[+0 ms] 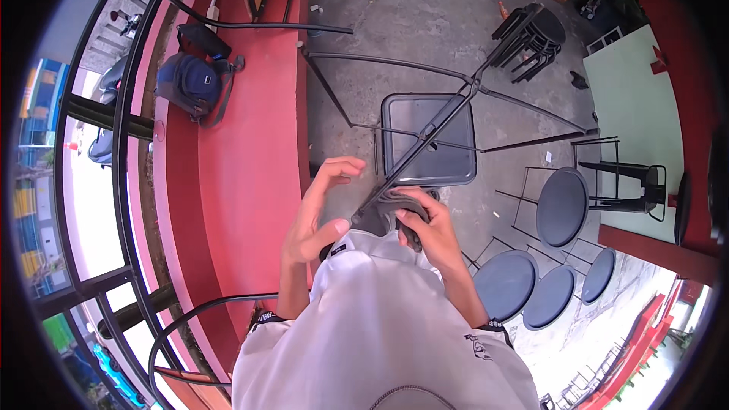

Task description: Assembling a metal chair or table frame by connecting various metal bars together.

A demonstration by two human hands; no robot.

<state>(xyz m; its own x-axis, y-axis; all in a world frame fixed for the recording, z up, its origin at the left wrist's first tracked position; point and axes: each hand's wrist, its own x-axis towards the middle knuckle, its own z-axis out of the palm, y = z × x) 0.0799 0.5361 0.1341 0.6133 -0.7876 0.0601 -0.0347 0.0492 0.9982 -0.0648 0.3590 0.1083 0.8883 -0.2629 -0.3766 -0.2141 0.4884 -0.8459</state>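
A black metal table frame [448, 112] with crossed legs is in front of me, and one leg runs down to a tip between my hands. My left hand [313, 216] is open beside that tip, its thumb close to it and its fingers curved but apart. My right hand [433, 229] grips a folded dark grey cloth [402, 200], bunched next to the lower part of the leg. Whether the cloth touches the leg I cannot tell. Under the frame sits a dark square tray-like top [465, 163] with a raised rim.
Along the left runs a red bench ledge [250, 144] with a blue backpack [188, 80] on it. A stack of black stools [535, 34] stands at the far right. Several round grey tabletops [563, 207] with thin legs are to the right. Chair frames [266, 26] intrude at upper left.
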